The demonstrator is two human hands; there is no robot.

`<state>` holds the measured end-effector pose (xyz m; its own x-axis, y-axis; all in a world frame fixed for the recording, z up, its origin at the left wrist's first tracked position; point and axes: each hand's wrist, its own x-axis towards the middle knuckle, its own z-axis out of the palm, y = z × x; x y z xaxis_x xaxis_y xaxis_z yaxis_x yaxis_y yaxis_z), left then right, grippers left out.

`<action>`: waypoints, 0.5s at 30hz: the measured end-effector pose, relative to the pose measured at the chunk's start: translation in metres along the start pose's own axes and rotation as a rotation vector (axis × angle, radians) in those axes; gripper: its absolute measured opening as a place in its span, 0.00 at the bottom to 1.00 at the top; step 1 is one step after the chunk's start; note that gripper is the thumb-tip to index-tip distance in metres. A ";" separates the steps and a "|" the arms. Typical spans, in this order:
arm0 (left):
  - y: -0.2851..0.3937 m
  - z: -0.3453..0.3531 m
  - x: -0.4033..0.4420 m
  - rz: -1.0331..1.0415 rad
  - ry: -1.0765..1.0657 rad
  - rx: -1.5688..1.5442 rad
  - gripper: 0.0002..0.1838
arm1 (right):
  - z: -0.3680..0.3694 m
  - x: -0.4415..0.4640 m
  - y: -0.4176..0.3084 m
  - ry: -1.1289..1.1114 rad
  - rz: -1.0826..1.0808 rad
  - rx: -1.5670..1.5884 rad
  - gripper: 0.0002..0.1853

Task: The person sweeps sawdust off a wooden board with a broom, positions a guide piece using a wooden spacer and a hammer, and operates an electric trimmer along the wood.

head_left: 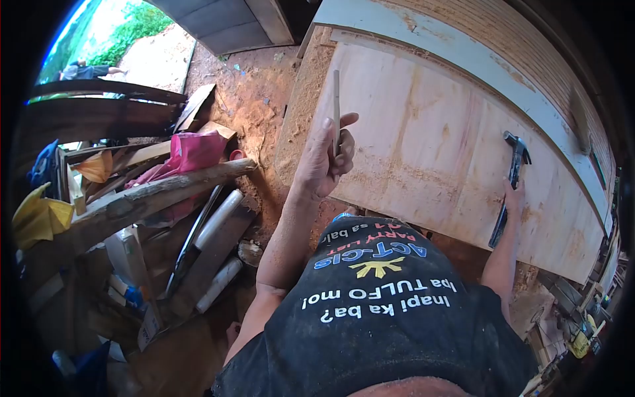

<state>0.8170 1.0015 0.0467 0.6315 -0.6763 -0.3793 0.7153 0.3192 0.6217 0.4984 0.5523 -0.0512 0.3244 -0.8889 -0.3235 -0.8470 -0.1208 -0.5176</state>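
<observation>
In the head view, my left hand (324, 159) is raised near the left edge of a pale plywood sheet (430, 112). Its fingers are closed around a thin, flat wooden strip (336, 92) that points up and away from me; the index finger sticks out to the side. On the right, my right hand (513, 196) grips a claw hammer (517, 159) by the middle of its dark handle. The hammer is over the plywood, its head toward the far side. Whether it touches the sheet I cannot tell.
Sawdust lies on the plywood and along its left side. A white-edged board (463, 56) runs along the far side. A log (165, 188), scrap wood and a pink cloth (195, 155) are piled on the left. More scraps (575, 311) lie at lower right. A person is far off at upper left.
</observation>
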 end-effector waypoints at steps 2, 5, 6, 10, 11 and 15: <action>0.003 0.008 0.004 -0.017 -0.041 -0.051 0.29 | 0.001 0.001 -0.001 -0.011 -0.035 0.009 0.32; 0.008 0.024 0.006 -0.008 -0.060 -0.046 0.28 | 0.013 0.041 0.053 0.114 -0.145 -0.160 0.38; 0.008 0.030 0.008 0.008 -0.048 -0.019 0.27 | 0.016 0.040 0.051 0.080 -0.114 -0.154 0.39; 0.002 0.048 0.033 0.127 0.009 0.076 0.20 | 0.005 0.028 0.036 -0.025 -0.022 -0.102 0.41; -0.001 0.051 0.041 0.162 0.088 0.129 0.18 | 0.000 0.024 0.025 -0.071 0.001 -0.073 0.40; -0.006 0.052 0.067 0.144 0.149 0.140 0.09 | -0.014 0.013 -0.015 -0.203 -0.001 -0.029 0.35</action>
<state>0.8394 0.9191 0.0530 0.7686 -0.5219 -0.3701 0.5725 0.3029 0.7619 0.5095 0.5361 -0.0362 0.4006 -0.7821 -0.4773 -0.8575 -0.1364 -0.4961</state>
